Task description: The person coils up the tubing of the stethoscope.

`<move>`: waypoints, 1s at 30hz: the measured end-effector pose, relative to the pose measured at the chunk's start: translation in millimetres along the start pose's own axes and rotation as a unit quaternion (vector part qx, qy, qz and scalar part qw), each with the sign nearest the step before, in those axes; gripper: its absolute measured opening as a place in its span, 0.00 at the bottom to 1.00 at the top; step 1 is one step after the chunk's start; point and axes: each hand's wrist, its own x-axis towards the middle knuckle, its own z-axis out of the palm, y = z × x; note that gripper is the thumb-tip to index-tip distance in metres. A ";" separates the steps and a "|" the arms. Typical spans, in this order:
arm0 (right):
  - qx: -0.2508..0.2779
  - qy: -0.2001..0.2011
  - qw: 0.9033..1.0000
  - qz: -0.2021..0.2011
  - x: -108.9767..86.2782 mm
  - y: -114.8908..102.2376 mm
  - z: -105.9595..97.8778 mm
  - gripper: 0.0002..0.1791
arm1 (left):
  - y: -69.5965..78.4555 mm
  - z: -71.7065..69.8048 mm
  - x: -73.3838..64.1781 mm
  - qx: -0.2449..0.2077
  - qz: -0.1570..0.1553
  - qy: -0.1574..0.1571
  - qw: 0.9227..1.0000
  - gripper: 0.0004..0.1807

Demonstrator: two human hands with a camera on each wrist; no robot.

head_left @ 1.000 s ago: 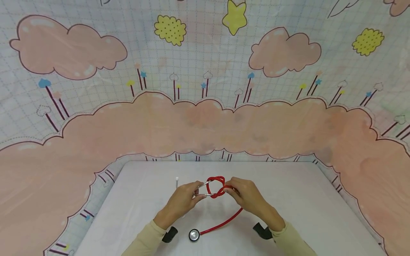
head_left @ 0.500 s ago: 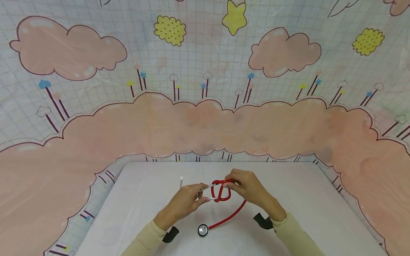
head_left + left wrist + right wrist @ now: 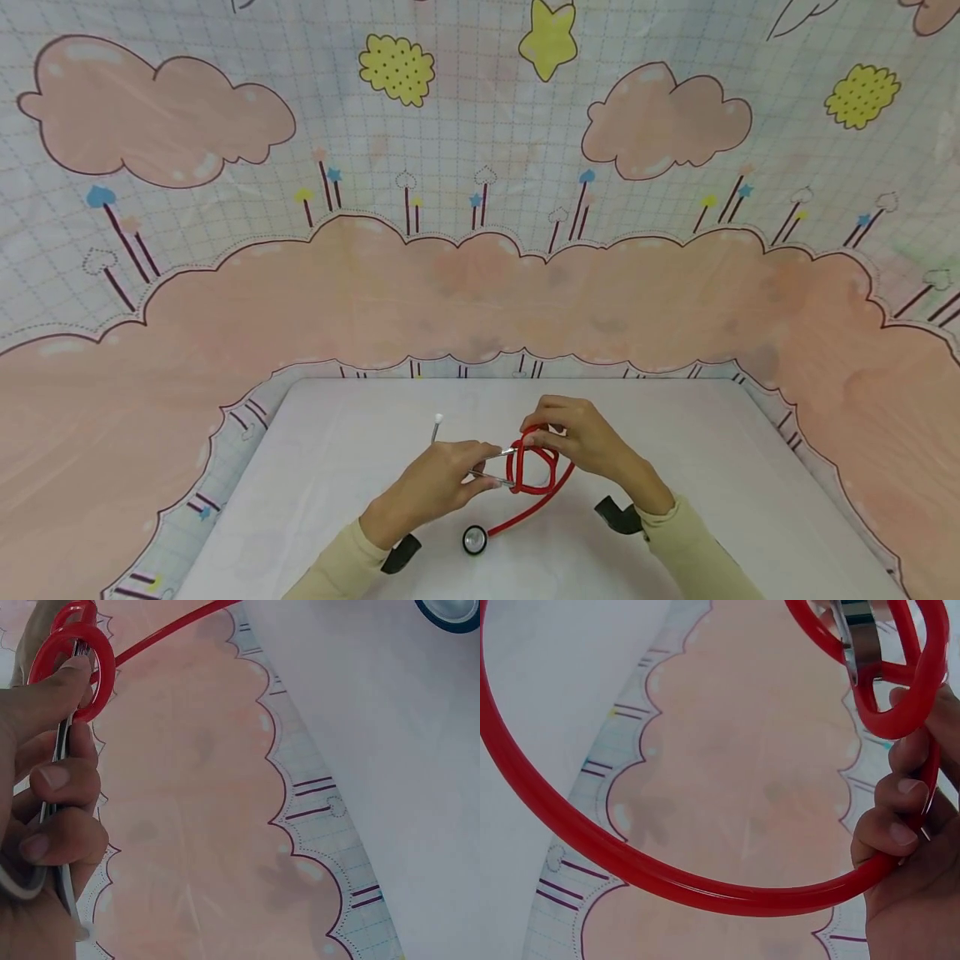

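Both hands hold a stethoscope with red tubing (image 3: 527, 517) above the white table. The left hand (image 3: 435, 483) grips its metal ear tubes (image 3: 63, 742), and a white ear tip (image 3: 438, 417) sticks up behind that hand. Between the hands the tubing is wound into a loop (image 3: 109, 667) around the ends of the metal tubes. The right hand (image 3: 588, 437) pinches the upper part of this loop, and its fingers curl round the tubing in the right wrist view. From there a long curve of tubing (image 3: 727, 896) runs to the round chest piece (image 3: 475, 540), low in front.
A white table (image 3: 330, 417) lies under the hands. Behind it hangs a printed cloth (image 3: 480, 300) with clouds and stars. A black wrist mount (image 3: 402, 554) shows at the left wrist, and another black mount (image 3: 618, 516) at the right.
Both hands have shifted slightly right. The right hand has risen and brought the tubing over the top of the loop. The chest piece has moved a little right and away from the person.
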 end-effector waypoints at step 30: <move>0.182 0.000 0.964 0.193 -10.0 19.8 19.2 0.15 | -2.3 6.4 -0.7 -0.065 0.042 0.118 0.990 0.21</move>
